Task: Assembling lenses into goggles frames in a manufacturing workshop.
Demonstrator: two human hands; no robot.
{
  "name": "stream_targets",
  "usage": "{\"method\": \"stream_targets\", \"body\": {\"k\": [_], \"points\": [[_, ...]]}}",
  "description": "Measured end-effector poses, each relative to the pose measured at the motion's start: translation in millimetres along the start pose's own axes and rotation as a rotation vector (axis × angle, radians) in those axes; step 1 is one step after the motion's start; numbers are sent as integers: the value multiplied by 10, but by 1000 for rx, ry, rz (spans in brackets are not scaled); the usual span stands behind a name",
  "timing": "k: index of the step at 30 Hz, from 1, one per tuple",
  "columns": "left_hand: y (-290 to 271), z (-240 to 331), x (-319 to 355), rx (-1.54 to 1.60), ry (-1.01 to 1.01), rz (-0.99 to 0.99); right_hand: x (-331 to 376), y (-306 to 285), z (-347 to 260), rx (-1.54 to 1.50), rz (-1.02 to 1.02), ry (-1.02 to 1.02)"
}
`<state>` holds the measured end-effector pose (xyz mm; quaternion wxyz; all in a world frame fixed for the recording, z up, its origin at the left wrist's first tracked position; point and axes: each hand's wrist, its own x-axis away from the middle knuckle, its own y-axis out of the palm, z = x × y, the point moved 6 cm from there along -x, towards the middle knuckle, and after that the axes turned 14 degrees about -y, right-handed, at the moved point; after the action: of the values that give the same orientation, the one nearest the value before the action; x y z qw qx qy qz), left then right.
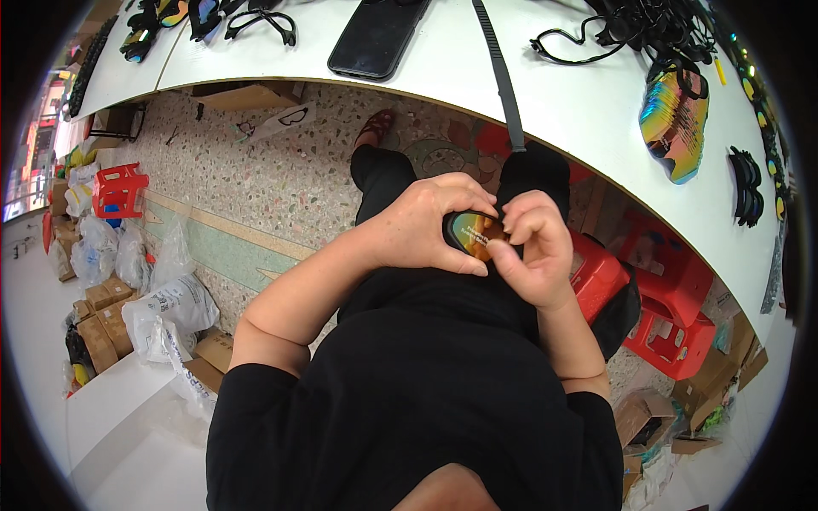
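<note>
Just above my lap I hold a pair of goggles [466,232] with a dark rim and a mirrored orange-green lens that bears printing. My left hand [417,226] grips its left end, thumb below and fingers curled over the top. At the other end my right hand [538,247] is closed, its thumb and bent fingers pinching the edge by the lens. The fingers hide much of the frame. A black ribbed strap [498,68] lies across the white table [562,102], its end hanging over the edge toward my leg.
On the table are a black phone [375,38], a black goggle frame [262,25], a loose mirrored lens [675,119], a tangle of black frames [648,25] and dark lenses [746,187]. Red stools [665,281] stand at my right; cardboard boxes [109,319] and plastic bags [175,311] lie left.
</note>
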<state>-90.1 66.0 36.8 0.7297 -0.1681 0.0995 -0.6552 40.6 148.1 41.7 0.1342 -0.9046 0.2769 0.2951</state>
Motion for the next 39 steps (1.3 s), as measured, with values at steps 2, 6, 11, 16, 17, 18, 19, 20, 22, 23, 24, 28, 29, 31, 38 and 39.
{"method": "stream_targets", "body": {"k": [2, 6, 11, 16, 17, 18, 19, 20, 22, 23, 24, 28, 29, 31, 38, 39], "points": [[-20, -30, 4, 37, 7, 15, 128, -145, 63, 23, 94, 84], [-32, -54, 31, 93, -38, -2, 297, -299, 92, 76, 118, 143], [-9, -97, 21, 237, -73, -25, 412, -315, 155, -31, 144, 257], [-37, -132, 59, 234, -81, -31, 596, -120, 240, -437, 192, 479], [-41, -140, 64, 256, -79, -34, 579, -107, 223, -447, 179, 448], [-42, -144, 67, 276, -79, -37, 559, -108, 210, -458, 167, 417], [-30, -149, 70, 305, -82, -36, 558, -116, 228, -447, 125, 376], [-17, -148, 76, 306, -79, -43, 565, -127, 223, -442, 131, 376], [-28, -164, 81, 373, -96, -29, 572, -113, 225, -412, 102, 391], [-28, -161, 74, 373, -96, -33, 554, -118, 205, -411, 105, 391], [-39, -166, 77, 352, -107, -12, 485, -141, 125, -222, 41, 297], [-55, -204, 82, 281, -135, 36, 327, -150, -93, 149, -102, 132], [-54, -210, 85, 280, -136, 36, 320, -139, -115, 243, -141, 129], [-58, -212, 84, 264, -137, 54, 417, -147, -23, 206, -116, 146], [-228, 182, 10, -376, 27, 56, 492, -107, 121, 79, -88, 221], [-193, 234, -5, -443, 59, 24, 481, -96, 122, 76, -89, 217]]}}
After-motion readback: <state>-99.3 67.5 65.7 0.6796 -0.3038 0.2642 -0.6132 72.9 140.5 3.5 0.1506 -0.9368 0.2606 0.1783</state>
